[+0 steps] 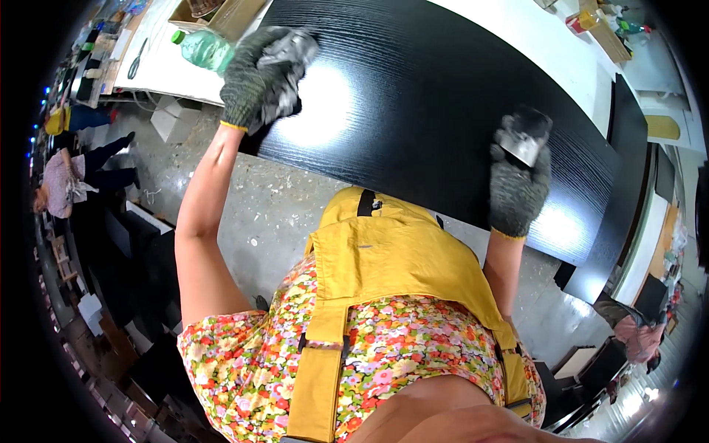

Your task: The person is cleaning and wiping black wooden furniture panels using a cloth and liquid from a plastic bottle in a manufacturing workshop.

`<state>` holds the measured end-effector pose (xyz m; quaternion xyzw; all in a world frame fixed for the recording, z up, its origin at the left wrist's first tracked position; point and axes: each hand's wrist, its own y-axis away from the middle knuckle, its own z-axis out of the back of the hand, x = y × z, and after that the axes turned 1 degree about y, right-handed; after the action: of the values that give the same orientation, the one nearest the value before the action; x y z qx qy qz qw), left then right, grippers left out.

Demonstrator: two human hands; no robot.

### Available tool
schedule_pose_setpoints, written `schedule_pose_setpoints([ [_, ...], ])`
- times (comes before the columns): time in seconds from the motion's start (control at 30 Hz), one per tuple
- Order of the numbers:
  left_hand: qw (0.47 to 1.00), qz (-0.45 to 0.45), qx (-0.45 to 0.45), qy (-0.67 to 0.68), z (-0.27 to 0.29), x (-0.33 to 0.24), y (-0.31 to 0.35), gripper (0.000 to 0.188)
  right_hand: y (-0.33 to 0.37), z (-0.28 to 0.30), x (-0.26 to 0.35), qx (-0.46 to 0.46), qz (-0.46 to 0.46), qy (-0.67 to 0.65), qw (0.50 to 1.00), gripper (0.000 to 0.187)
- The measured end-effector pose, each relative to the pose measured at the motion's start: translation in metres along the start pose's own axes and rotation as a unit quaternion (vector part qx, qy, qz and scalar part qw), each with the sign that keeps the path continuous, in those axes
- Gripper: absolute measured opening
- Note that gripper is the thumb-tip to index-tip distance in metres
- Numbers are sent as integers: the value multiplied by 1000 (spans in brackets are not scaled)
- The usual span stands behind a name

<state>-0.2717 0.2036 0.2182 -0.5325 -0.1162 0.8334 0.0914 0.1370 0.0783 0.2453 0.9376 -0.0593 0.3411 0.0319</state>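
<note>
A long black wood-grain panel (428, 103) lies across the white worktable in front of me. My left hand (247, 83), in a grey knit glove with a yellow cuff, is closed around a crumpled grey rag (284, 74) at the panel's left end. The rag rests against the panel's surface or edge. Over the right part of the panel, my right hand (519, 193), gloved alike, grips a small dark tool with a flat silvery face (526, 146). Blur hides its exact kind, and I cannot tell whether it touches the panel.
Left of the panel are a green-tinted plastic bottle (204, 49), a cardboard box (229, 21) and scissors (137, 59). Another dark panel (624, 177) stands at the right end. A person (66, 177) is far left; another person's clothing (639, 336) shows at lower right.
</note>
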Motion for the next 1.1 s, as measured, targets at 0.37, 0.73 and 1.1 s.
schedule_pose_setpoints([
  [0.37,963,-44,265,11,-121,-112,7,67,-50,-38,-46,55,-35,106,992,53],
  [0.73,968,-35,174,177,-133,-105,-27,82,-109,-81,-15,124,-63,274,952,50],
  [1.1,961,-45,230,146,-165,-149,-20,68,-377,-48,-74,305,41,821,480,49],
])
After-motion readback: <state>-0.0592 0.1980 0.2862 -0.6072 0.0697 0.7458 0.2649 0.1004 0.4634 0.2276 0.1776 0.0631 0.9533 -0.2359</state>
